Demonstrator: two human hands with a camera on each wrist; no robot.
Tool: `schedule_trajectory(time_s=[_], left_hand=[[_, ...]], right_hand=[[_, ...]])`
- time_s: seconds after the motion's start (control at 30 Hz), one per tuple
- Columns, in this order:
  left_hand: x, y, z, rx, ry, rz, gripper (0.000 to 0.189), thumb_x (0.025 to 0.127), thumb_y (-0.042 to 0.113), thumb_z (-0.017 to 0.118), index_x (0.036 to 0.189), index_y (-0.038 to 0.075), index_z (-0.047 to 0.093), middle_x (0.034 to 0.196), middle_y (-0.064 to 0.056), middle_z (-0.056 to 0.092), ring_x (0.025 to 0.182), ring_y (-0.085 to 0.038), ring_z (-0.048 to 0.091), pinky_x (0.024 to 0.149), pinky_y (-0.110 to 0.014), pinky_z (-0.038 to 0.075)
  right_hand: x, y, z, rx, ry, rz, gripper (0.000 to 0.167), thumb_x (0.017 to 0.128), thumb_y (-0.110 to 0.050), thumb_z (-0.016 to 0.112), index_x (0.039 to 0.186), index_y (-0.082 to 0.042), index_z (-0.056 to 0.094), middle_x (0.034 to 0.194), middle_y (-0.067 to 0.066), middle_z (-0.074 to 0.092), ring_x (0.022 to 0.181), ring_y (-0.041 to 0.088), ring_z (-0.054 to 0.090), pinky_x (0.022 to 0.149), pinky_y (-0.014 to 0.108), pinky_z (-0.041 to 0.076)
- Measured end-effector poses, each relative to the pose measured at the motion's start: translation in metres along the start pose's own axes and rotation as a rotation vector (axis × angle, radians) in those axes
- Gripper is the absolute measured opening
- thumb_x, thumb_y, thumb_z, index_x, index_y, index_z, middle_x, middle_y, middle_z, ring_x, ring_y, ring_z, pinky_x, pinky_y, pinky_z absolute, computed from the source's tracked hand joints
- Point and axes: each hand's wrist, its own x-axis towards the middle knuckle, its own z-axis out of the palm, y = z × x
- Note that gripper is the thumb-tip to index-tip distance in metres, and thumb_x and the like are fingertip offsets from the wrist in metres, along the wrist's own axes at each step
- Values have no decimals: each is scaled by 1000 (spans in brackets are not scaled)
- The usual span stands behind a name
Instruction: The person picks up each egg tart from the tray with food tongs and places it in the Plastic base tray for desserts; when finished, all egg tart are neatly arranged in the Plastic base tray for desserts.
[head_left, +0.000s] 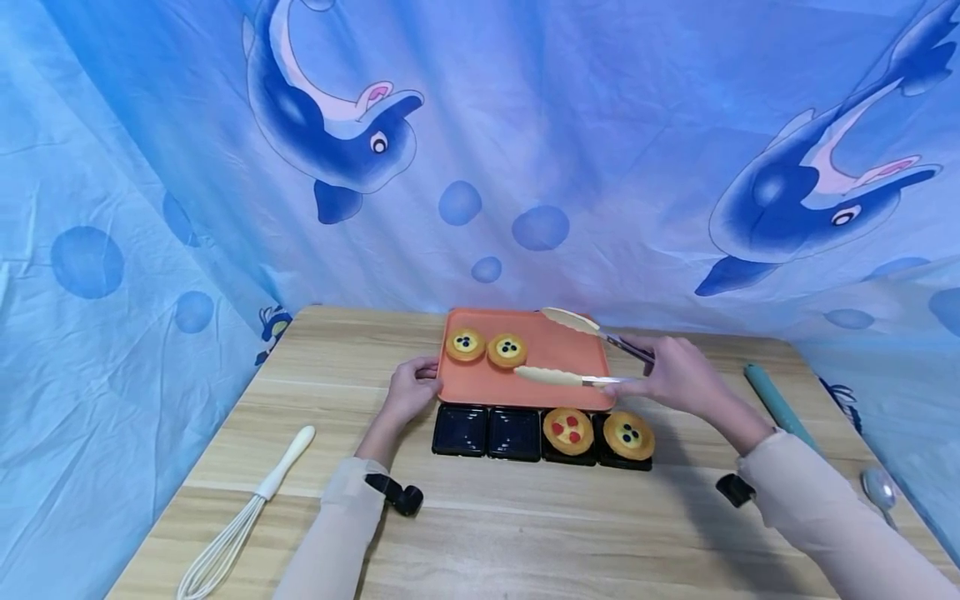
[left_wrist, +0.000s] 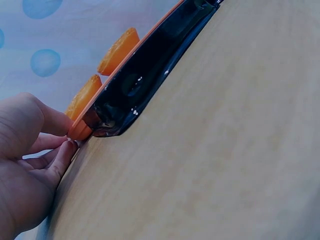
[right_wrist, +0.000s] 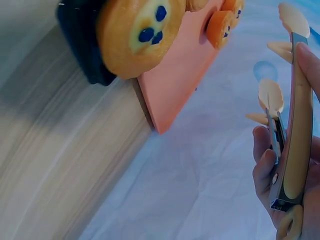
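My left hand (head_left: 411, 389) pinches the left edge of the orange tray (head_left: 480, 387), as the left wrist view shows at the tray corner (left_wrist: 80, 131). Two egg tarts with dark berries, one tart (head_left: 465, 343) beside another tart (head_left: 507, 351), sit on the tray's left half. Above the tray's right side, my right hand (head_left: 675, 375) grips a pair of tongs (right_wrist: 300, 125) with cream tips, its arms spread wide and nothing between them. In front stands a row of black square dishes (head_left: 461, 430). A red-topped tart (head_left: 567, 431) and a dark-berry tart (head_left: 628, 435) rest on the two right-hand ones.
A white-handled whisk (head_left: 258, 500) lies at the table's left. On the right are a teal-handled utensil (head_left: 780, 404), partly hidden by the sleeve, and a metal spoon (head_left: 879, 490). A blue dolphin-print curtain (head_left: 600, 150) hangs behind the wooden table (head_left: 525, 533).
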Motion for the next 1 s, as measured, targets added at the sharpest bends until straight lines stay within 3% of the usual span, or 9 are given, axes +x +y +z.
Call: schedule_trajectory(time_s=[0.37, 0.47, 0.53, 0.6, 0.7, 0.77, 1.0], left_hand=[[0, -2, 0, -4, 0, 0, 41, 85, -7, 61, 127, -10, 60, 111, -23, 64, 103, -33, 63, 88, -36, 55], [0, -1, 0, -2, 4, 2, 42, 85, -7, 61, 127, -10, 60, 110, -23, 64, 103, -33, 63, 87, -35, 55], [0, -1, 0, -2, 4, 1, 42, 85, -7, 61, 126, -10, 60, 109, -23, 64, 102, -33, 63, 86, -34, 56], [0, -1, 0, -1, 3, -2, 42, 84, -7, 61, 126, -10, 60, 109, -23, 64, 102, -33, 64, 85, -34, 56], [1, -2, 0, 0, 7, -6, 42, 84, -7, 61, 126, -10, 60, 108, -23, 64, 101, -32, 64, 85, -34, 56], [0, -1, -1, -1, 8, -11, 42, 84, -6, 61, 126, -10, 60, 108, -22, 64, 101, -32, 64, 85, -34, 56], [0, -1, -1, -4, -2, -13, 42, 85, -6, 61, 127, -9, 60, 109, -22, 64, 101, -32, 63, 87, -37, 55]], right_hand=[[51, -8, 26, 71, -59, 17, 91, 73, -54, 83, 144, -6, 52, 47, -6, 26, 41, 12, 17, 41, 27, 26], [58, -10, 33, 48, -86, 9, 91, 74, -53, 83, 141, 0, 54, 48, 0, 36, 42, 13, 22, 45, 30, 33], [61, -11, 38, 30, -100, 1, 89, 74, -52, 83, 138, 3, 55, 63, 7, 58, 47, 13, 36, 53, 34, 44], [62, -12, 42, 15, -111, -1, 85, 75, -51, 83, 134, 5, 57, 89, 15, 70, 60, 17, 54, 67, 41, 53], [64, -13, 47, 2, -114, -21, 78, 77, -47, 83, 129, 6, 61, 118, 22, 66, 88, 28, 67, 82, 51, 55], [65, -14, 49, -4, -106, -23, 74, 77, -45, 83, 127, 6, 62, 117, 21, 67, 93, 32, 67, 83, 52, 55], [68, -14, 56, -23, -95, -9, 70, 77, -47, 83, 124, 3, 65, 102, 17, 70, 67, 20, 58, 63, 39, 51]])
